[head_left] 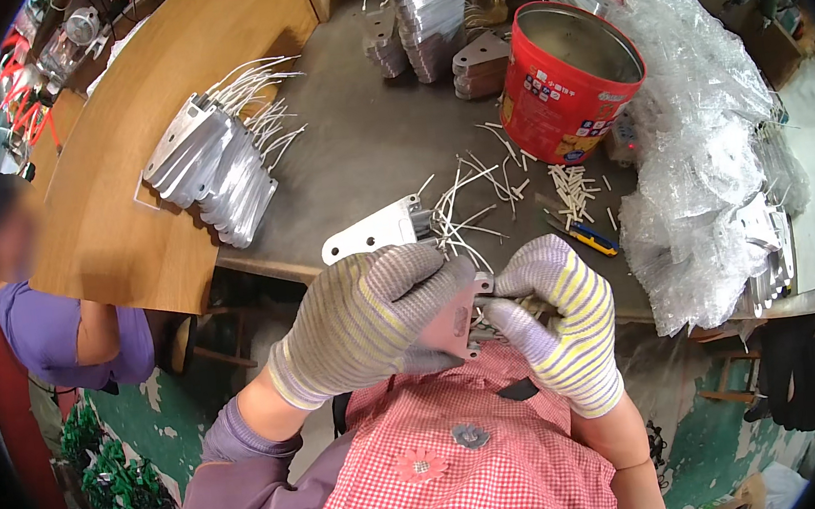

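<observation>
In striped knit gloves, both my hands are above my lap at the table's front edge. My left hand (374, 317) grips a flat metal plate (451, 321) with a reflective face and small holed tabs at its right edge. My right hand (563, 323) is closed at that edge, thumb and fingers pinched together; what lies between them is hidden. Just beyond my left hand, a white metal plate (366, 231) with dark holes rests on the table. Thin white wires (463, 218) spread out at its right end.
Stacked metal plates with white wires (213, 170) stand at left, more plates (429, 17) at the back. A red bucket (559, 93) stands near short white tubes (573, 194) and a yellow-blue cutter (592, 237). Bubble wrap (692, 149) covers the right. A person (70, 316) sits at far left.
</observation>
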A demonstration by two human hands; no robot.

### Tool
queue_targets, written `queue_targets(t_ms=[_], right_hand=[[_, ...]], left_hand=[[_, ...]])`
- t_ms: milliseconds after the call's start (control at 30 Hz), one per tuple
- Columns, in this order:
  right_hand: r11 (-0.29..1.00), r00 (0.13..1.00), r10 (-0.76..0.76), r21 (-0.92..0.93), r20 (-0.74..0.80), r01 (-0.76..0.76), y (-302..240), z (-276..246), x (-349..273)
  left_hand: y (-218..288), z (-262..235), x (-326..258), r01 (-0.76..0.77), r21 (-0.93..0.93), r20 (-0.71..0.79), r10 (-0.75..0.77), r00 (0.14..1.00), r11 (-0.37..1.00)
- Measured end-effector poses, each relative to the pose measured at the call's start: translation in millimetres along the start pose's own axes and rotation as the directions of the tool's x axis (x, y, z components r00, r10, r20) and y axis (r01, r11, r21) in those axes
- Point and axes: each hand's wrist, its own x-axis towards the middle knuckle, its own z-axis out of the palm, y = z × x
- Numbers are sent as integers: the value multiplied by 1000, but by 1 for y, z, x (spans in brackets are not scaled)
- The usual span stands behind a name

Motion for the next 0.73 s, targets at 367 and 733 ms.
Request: queue_targets(t_ms=[367,733], right_hand=[[991,998,56,127,-32,-52,5,-2,0],[802,891,-446,-405,84,439,11,-9,-10]], left_hand=[[-4,5,3,76,-147,-9,-78,997,986],[-5,-3,-1,287,-227,114,-267,957,931]])
